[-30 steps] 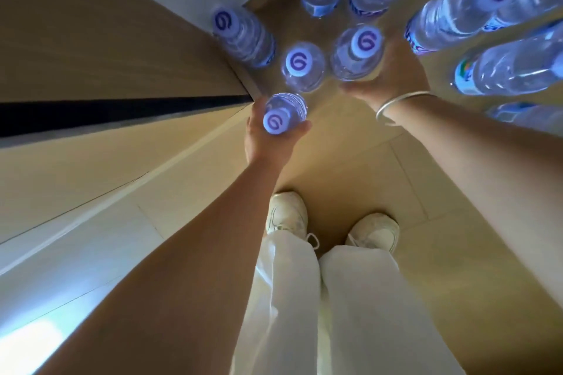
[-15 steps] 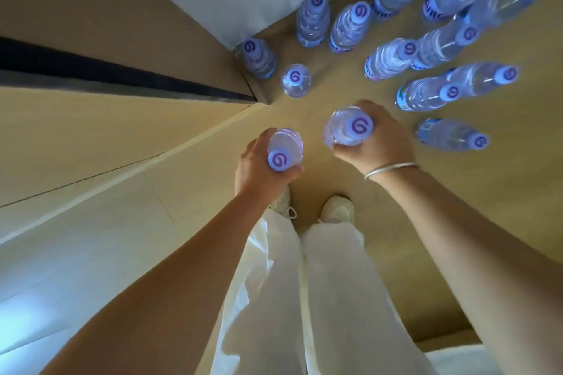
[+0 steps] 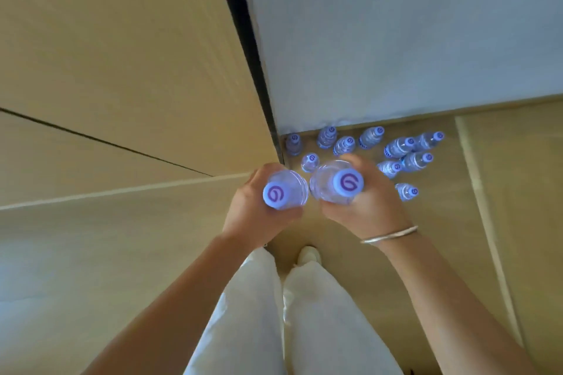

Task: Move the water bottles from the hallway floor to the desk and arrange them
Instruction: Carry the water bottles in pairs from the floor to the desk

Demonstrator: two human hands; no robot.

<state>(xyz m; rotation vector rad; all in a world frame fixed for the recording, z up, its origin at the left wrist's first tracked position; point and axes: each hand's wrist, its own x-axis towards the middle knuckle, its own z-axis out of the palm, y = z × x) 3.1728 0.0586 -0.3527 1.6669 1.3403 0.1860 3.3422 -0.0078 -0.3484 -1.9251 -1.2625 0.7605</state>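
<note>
Bottles [image 3: 399,148]: ten floored, two held

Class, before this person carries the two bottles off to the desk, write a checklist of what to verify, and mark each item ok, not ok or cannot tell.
1. Left hand grips its bottle round the body: ok.
2. Right hand grips its bottle round the body: ok.
3. Caps on both held bottles: ok, both purple-marked caps show.
4. Both held bottles lifted off the floor: ok, they sit well above the bottles left standing.
5. Feet free of the standing bottles: ok for the one shoe in view; the other is hidden.
6. Path to the desk open: cannot tell, no desk is in view.
</note>
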